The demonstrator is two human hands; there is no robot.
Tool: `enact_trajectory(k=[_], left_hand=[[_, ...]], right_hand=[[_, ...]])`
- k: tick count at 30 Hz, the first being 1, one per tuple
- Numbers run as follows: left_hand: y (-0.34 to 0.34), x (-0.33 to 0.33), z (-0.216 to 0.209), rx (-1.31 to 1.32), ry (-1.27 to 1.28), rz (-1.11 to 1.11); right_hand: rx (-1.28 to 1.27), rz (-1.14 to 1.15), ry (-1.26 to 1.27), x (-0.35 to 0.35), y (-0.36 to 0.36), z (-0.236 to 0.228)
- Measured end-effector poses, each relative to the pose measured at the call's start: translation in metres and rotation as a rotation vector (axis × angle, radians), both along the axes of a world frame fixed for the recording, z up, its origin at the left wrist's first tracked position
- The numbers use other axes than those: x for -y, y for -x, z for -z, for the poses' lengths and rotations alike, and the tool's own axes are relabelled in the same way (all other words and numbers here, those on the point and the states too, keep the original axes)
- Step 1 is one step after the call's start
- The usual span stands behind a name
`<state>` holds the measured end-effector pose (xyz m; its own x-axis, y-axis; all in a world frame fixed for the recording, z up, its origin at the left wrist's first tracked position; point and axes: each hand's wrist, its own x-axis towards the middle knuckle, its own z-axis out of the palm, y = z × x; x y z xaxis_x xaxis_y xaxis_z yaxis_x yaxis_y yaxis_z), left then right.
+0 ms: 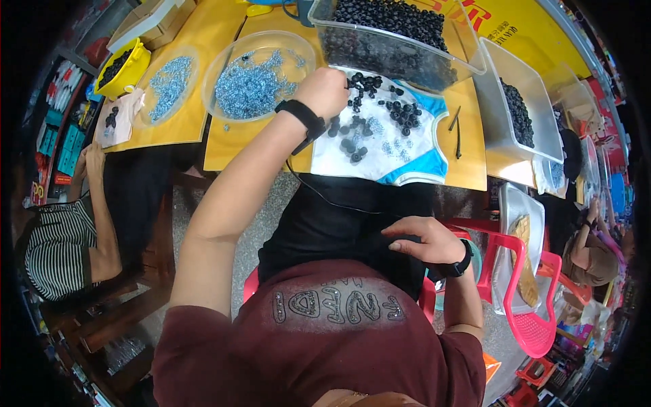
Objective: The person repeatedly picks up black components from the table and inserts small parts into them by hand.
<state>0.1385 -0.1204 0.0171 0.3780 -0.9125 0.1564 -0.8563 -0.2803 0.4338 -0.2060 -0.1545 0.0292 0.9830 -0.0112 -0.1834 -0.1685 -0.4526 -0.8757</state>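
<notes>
In front of me a small white garment with bright blue trim lies flat on the yellow table. Small round black pieces sit on it in clusters, with scattered tiny blue bits among them. My left hand is closed at the garment's upper left edge, beside the black pieces; its fingertips are hidden, so anything pinched there does not show. Over my lap rests my right hand, holding nothing, its fingers stretched and thumb apart.
A clear bin of black pieces stands just beyond the garment. To its left is a round tray of blue bits. Two thin dark sticks lie right of the garment. Another clear bin is farther right. People sit at both sides.
</notes>
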Motion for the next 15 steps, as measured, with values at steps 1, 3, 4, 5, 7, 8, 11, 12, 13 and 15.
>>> enact_trajectory(k=[1,3,4,5,7,8,11,12,13,15], left_hand=[[-0.001,-0.001,0.0,-0.008,0.052,0.008],[0.002,-0.014,-0.002,-0.057,0.235,0.059],[0.009,-0.022,-0.006,-0.112,0.415,0.113],[0.017,-0.03,-0.01,-0.245,0.446,0.134],[0.038,-0.049,-0.028,-0.441,0.477,0.172],[0.049,-0.057,-0.035,-0.571,0.493,0.201],[0.067,-0.078,-0.04,-0.549,0.57,0.239],[0.072,-0.084,-0.042,-0.586,0.55,0.22],[0.076,-0.088,-0.044,-0.622,0.531,0.2],[0.084,-0.095,-0.049,-0.527,0.566,0.242]], right_hand=[[0.021,0.023,0.018,-0.001,-0.002,0.0],[0.036,0.132,0.002,-0.003,-0.006,-0.008],[0.048,0.244,-0.015,-0.004,-0.008,-0.012],[0.145,0.321,-0.025,-0.005,-0.013,-0.014],[0.212,0.522,-0.197,-0.009,-0.024,-0.013],[0.215,0.618,-0.315,-0.011,-0.031,-0.018],[0.315,0.694,-0.495,-0.018,-0.061,-0.022],[0.326,0.688,-0.545,-0.018,-0.066,-0.021],[0.331,0.694,-0.543,-0.02,-0.069,-0.022],[0.343,0.662,-0.722,-0.023,-0.073,-0.025]])
